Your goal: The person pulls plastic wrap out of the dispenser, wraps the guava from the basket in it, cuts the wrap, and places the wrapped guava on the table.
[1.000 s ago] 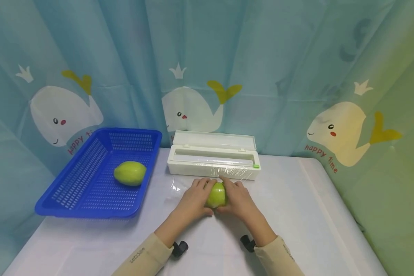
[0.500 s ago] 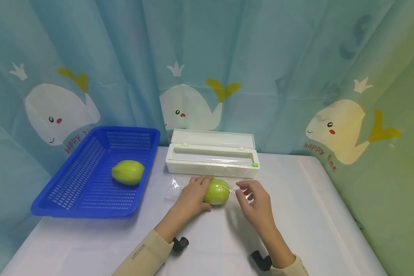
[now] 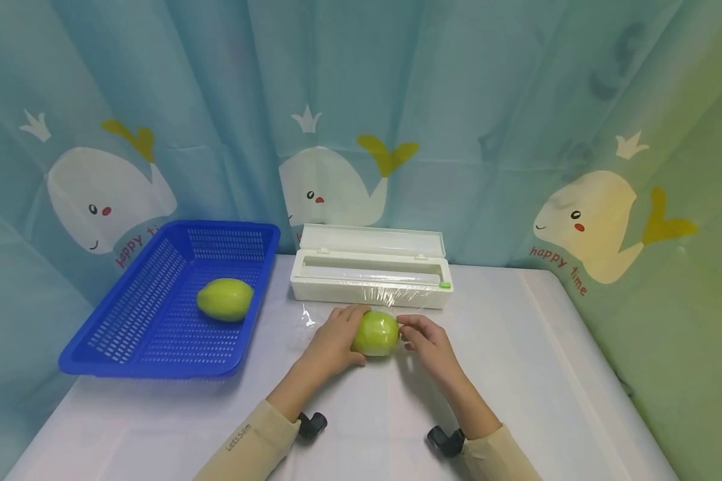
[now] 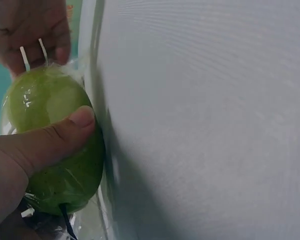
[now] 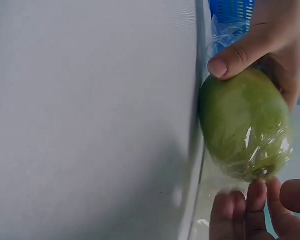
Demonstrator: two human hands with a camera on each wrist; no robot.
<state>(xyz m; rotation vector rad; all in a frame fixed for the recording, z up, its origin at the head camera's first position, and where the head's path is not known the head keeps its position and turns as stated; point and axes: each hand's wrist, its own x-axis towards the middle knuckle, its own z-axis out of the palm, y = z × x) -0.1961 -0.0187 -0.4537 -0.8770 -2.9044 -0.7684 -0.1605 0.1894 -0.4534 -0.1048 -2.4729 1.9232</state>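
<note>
A green pear, wrapped in clear plastic film, lies on the table before me. My left hand grips it from the left; the thumb lies across its side in the left wrist view. A dark stem shows at one end there. My right hand is at the pear's right end. In the right wrist view its fingertips touch the film at that end, with the thumb held apart. More clear film spreads beside the left hand.
Behind the pear stands a white cling film box with its lid up and a green cutter slider. On the left is a blue basket with another green pear in it. A whale-print curtain hangs behind the table.
My right hand left the pear's side, drew film out to the right, then came back to the pear's right end. My left hand has kept its hold.
</note>
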